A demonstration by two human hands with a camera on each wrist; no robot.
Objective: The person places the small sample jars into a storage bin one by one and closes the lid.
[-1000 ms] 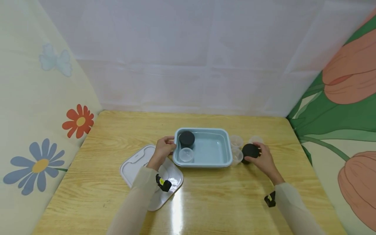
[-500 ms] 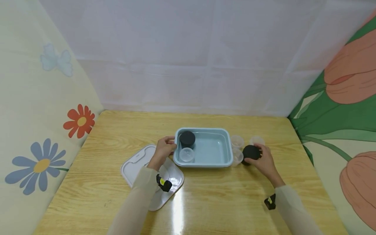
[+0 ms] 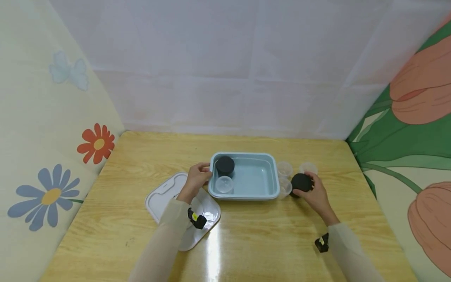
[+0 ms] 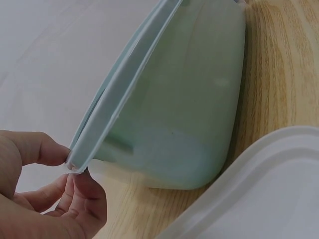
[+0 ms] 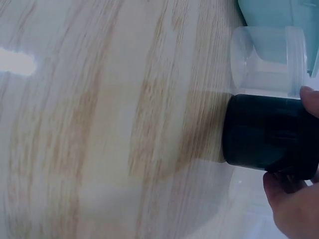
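On a wood-grain table [image 3: 264, 235], a white lid [image 3: 208, 211] lies aslant in the foreground, the person's left sleeve [image 3: 162, 235] crossing above it. Just past the lid, the left hand [image 3: 195, 181] pinches a pale blue tub [image 3: 251, 182] by the rim at its left end. Well to the right, the right hand [image 3: 314, 196] grips a black jar [image 3: 301, 184] just beside a clear cup [image 3: 284, 188]. Inside the tub's left end, a smaller cup [image 3: 224, 184] sits before a second jar [image 3: 225, 165]. Farther back, one see-through cup [image 3: 284, 169] stands near the tub and another cup [image 3: 308, 168] behind the gripped jar. A white cloth [image 3: 211, 78] hangs beyond.
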